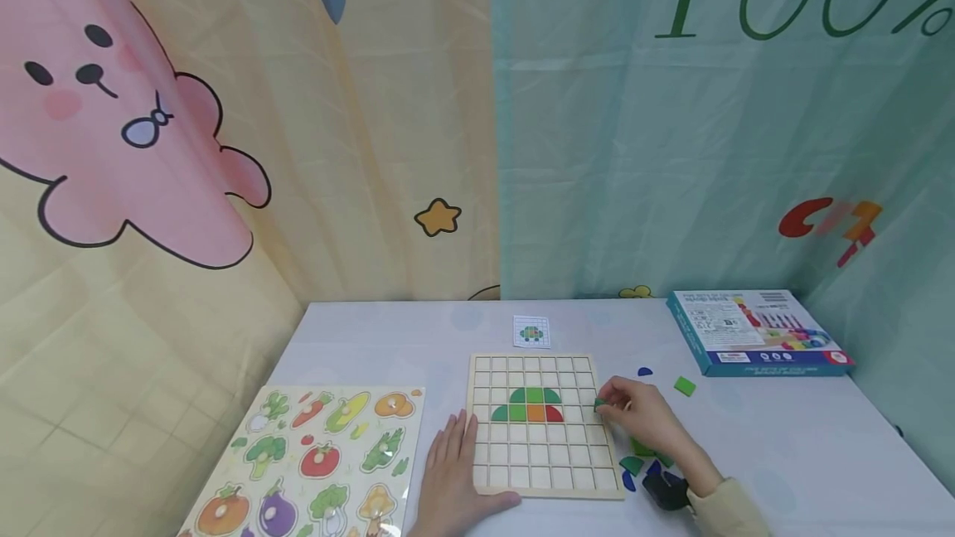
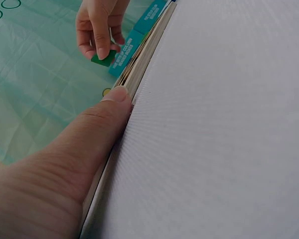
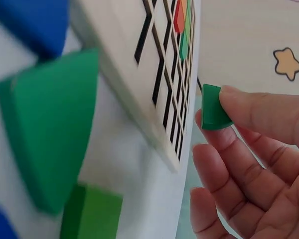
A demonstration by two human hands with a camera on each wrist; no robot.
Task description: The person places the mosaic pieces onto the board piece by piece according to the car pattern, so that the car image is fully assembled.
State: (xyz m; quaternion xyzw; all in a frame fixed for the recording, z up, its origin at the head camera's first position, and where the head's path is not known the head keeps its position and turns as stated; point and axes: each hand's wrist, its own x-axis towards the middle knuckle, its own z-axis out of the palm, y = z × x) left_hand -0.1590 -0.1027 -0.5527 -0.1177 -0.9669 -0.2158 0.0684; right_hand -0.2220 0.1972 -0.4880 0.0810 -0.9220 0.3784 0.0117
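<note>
A wooden grid board (image 1: 548, 477) lies flat on the table, with green, orange and red tiles (image 1: 535, 395) in two rows in its upper part. My left hand (image 1: 457, 479) rests at the board's lower left, fingers straight along the left side; in the left wrist view its thumb (image 2: 97, 127) lies against the board's edge. Over the board's right edge, my right hand (image 1: 642, 417) pinches a dark green quarter-circle tile (image 3: 213, 108) between thumb and fingertips. The tile is raised off the board.
A small pattern card (image 1: 531, 332) lies behind the board. Loose green and blue tiles (image 1: 632, 465) lie to its right, with a green square (image 1: 685, 386) farther back. A vegetable sticker sheet (image 1: 298, 471) is at left, a boxed set (image 1: 757, 334) at back right.
</note>
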